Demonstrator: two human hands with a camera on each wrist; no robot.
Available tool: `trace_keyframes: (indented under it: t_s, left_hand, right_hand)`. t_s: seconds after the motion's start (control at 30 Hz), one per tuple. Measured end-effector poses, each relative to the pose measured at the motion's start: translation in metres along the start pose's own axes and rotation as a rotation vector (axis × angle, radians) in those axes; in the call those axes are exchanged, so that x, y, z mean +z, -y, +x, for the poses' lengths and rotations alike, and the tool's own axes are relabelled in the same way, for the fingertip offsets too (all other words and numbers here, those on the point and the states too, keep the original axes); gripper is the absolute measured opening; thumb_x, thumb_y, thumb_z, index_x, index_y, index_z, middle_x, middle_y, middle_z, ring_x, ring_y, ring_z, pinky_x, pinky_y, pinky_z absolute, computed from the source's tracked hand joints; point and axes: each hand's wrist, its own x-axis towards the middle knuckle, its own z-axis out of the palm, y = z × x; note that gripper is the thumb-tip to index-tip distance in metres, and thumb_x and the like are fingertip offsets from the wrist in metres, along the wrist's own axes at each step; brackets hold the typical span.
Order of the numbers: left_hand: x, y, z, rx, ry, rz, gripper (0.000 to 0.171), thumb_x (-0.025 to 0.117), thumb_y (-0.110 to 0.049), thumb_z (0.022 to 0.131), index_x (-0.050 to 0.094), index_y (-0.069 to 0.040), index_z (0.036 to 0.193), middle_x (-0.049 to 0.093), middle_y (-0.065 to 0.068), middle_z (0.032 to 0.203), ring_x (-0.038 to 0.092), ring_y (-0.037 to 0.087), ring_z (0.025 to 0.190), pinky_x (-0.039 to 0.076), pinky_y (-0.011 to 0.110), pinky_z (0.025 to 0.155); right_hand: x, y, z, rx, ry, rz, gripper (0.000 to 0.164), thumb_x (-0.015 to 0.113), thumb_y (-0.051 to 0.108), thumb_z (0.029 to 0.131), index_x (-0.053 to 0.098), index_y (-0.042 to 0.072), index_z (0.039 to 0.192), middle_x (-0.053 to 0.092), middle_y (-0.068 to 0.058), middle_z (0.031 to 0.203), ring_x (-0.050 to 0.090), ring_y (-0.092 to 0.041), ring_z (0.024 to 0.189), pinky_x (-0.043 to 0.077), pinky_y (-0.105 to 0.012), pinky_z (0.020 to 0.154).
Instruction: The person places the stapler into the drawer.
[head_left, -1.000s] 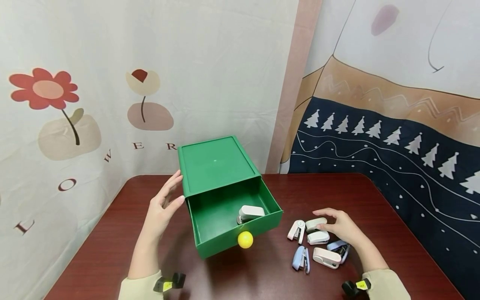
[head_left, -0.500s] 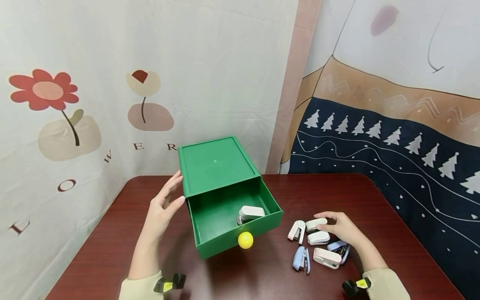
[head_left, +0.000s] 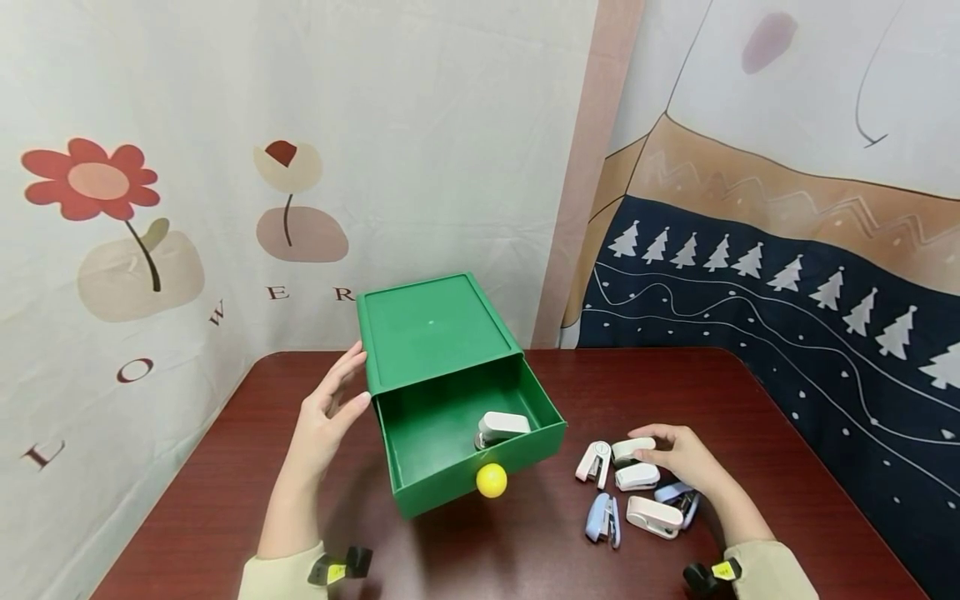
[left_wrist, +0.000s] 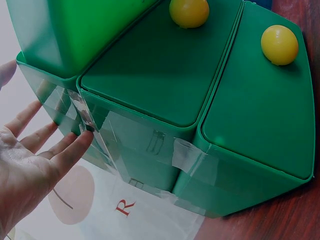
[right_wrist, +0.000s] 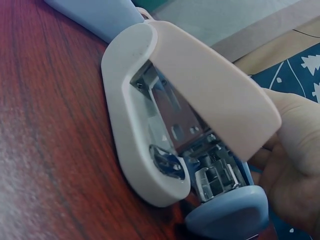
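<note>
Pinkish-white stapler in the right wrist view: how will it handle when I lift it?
The pinkish-white stapler should feel stiff, given its hard-looking shell. Squeezed, its two halves may pivot together, since they stand apart. Metal inside could make it fairly heavy for its size.

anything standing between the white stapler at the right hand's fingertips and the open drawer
Yes: another pale stapler lies on the table between them, and the right wall of the drawer rises beyond it. The white stapler would likely need lifting over both.
</note>
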Motion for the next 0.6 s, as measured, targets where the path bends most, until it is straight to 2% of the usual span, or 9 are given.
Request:
trace_keyframes:
  t_s: [0.13,0.33,0.53,0.6]
  left_hand:
    - [0.0,0.0,0.0,-0.001,-0.001,-0.003,0.048,0.052,0.004,0.095,0.044,-0.002,0.142,0.031,0.007,0.153,0.034,0.026,0.133,0.038,0.019,0.096]
    - [0.0,0.0,0.0,-0.001,-0.001,-0.003,0.048,0.052,0.004,0.095,0.045,-0.001,0.142,0.031,0.007,0.153,0.035,0.025,0.133,0.038,0.019,0.096]
    - [0.0,-0.001,0.0,-0.004,-0.003,-0.001,0.047,0.052,0.004,0.095,0.045,-0.001,0.142,0.031,0.007,0.153,0.036,0.018,0.132,0.038,0.019,0.096]
    - [0.0,-0.001,0.0,-0.007,-0.003,-0.001,0.047,0.052,0.003,0.095,0.045,-0.002,0.142,0.031,0.007,0.153,0.036,0.019,0.132,0.038,0.02,0.096]
  right_hand:
    - [0.002,0.001,-0.002,0.036,-0.028,0.002,0.031,0.074,0.018,0.085,0.069,0.004,0.112,0.066,-0.012,0.112,0.057,-0.02,0.099,0.05,-0.03,0.075]
    - [0.004,0.002,-0.004,0.038,-0.079,0.023,0.03,0.075,0.016,0.084,0.07,0.004,0.111,0.066,-0.012,0.11,0.058,-0.014,0.088,0.05,-0.029,0.068]
    - [0.004,0.008,-0.004,0.013,-0.123,0.042,0.031,0.076,0.017,0.083,0.07,0.003,0.11,0.068,-0.011,0.107,0.059,-0.01,0.088,0.05,-0.027,0.071]
    - [0.003,0.01,-0.004,0.017,-0.132,0.059,0.032,0.076,0.017,0.083,0.07,0.002,0.11,0.068,-0.011,0.106,0.059,-0.01,0.087,0.05,-0.027,0.071]
